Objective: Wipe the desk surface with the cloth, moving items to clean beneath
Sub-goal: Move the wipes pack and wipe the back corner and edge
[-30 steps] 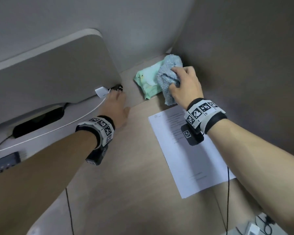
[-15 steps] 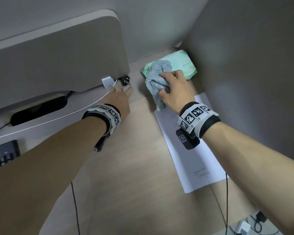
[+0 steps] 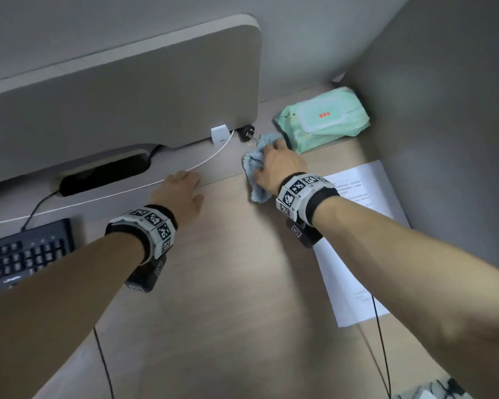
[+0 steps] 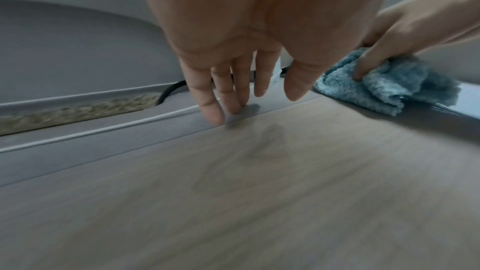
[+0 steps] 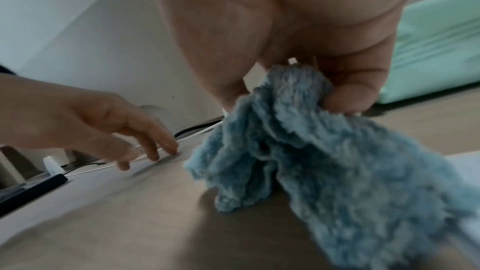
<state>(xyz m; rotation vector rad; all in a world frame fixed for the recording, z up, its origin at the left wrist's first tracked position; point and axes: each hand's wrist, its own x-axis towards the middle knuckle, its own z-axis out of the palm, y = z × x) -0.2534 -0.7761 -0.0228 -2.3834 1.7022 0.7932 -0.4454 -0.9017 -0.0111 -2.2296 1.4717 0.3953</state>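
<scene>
My right hand (image 3: 274, 162) grips a crumpled blue cloth (image 3: 255, 165) and presses it on the wooden desk (image 3: 228, 298) just left of a green wet-wipe pack (image 3: 323, 119). In the right wrist view the cloth (image 5: 324, 161) hangs bunched from my curled fingers (image 5: 345, 98). My left hand (image 3: 182, 188) lies flat with straight fingers, its fingertips (image 4: 218, 114) touching the grey strip at the desk's back edge, beside a white cable (image 3: 208, 162). The cloth (image 4: 384, 87) also shows at the right of the left wrist view.
A grey partition panel (image 3: 121, 90) stands along the back, with a black plug (image 3: 247, 133) and a white adapter (image 3: 219, 133) at its foot. A black keyboard (image 3: 20, 254) sits at the left. A printed paper sheet (image 3: 355, 240) lies under my right forearm. A grey wall (image 3: 444, 125) closes the right side.
My right hand has dragged the cloth leftward off the wipe pack onto the desk near the plug. My left hand has slid left along the back strip, away from the plug.
</scene>
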